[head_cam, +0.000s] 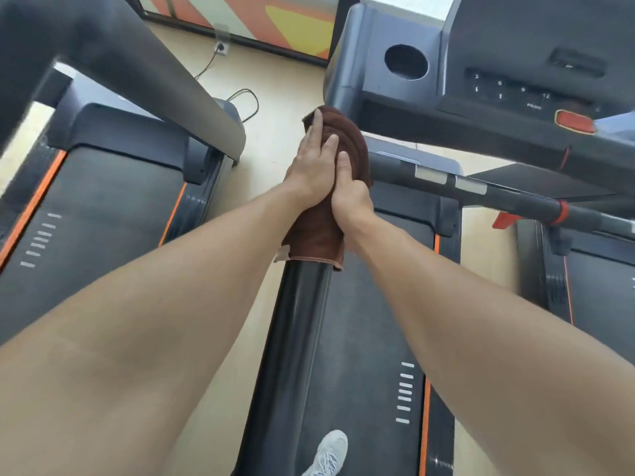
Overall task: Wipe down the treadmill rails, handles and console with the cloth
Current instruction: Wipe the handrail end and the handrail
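the brown cloth (318,231) lay draped over the left handrail (302,321) of the treadmill, just below the console (515,80) at one o'clock. the left hand (311,163) pressed on top with fingers straight and flat, pointing to twelve. the right hand (348,190) curled round the cloth and rail from the three o'clock side, thumb on top. a white shoe (328,453) stood on the belt (371,304) at six

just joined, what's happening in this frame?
A person is wiping a treadmill's side rail with a brown cloth draped over it. The left hand lies flat on the cloth with straight fingers; the right hand grips it beside the left. The cloth sits at the rail's upper end, just below the console.
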A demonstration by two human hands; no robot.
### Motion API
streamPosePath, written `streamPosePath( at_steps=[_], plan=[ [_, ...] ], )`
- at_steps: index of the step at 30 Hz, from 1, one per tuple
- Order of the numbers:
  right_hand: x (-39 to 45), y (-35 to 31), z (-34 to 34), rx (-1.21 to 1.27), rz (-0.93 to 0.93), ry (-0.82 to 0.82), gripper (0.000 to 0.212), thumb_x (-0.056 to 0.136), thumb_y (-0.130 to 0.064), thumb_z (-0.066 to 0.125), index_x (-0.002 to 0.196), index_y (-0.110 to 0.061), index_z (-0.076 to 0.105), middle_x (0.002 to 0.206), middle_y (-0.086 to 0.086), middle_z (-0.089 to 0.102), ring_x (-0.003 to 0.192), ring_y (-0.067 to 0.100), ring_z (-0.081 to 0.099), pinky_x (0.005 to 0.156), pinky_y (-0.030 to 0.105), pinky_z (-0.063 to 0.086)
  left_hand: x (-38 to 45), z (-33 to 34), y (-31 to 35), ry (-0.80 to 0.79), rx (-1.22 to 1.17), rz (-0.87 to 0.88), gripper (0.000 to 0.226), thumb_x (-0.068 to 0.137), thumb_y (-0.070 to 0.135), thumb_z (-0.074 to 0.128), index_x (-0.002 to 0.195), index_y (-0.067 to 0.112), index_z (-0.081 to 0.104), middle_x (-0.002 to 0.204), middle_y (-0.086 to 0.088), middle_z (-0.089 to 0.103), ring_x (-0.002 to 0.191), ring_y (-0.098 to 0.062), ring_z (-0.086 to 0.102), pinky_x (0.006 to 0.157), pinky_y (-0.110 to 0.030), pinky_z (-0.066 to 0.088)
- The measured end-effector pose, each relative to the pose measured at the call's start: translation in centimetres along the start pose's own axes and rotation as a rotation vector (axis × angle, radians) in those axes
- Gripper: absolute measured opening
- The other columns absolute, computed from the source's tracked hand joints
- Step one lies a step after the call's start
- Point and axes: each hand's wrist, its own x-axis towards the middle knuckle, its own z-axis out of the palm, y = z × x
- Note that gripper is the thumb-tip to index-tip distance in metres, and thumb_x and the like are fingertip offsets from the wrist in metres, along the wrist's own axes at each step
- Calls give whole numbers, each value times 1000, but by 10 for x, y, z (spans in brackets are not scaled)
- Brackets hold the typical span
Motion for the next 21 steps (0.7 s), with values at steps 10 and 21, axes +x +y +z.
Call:
streamPosePath(
  at_steps=[10, 21],
  plan=[
    [-107, 107, 1, 101, -174, -207, 84, 98, -66, 48, 163, -35, 4, 162, 3, 36, 140, 28, 47, 116, 47, 41, -157, 4, -58, 73, -91, -147, 56, 111, 43, 27, 163, 22, 20, 167, 0, 27, 154, -18, 22, 122, -27, 11],
    [-256, 204, 5, 143, -145, -255, 76, 104, -58, 42, 164, -32, 2, 169, -8, 19, 153, 12, 25, 124, 32, 22, -327, 8, -104, 135, -129, -197, 49, 111, 37, 32, 159, 28, 32, 160, 12, 36, 148, -6, 29, 113, -15, 15]
  ],
)
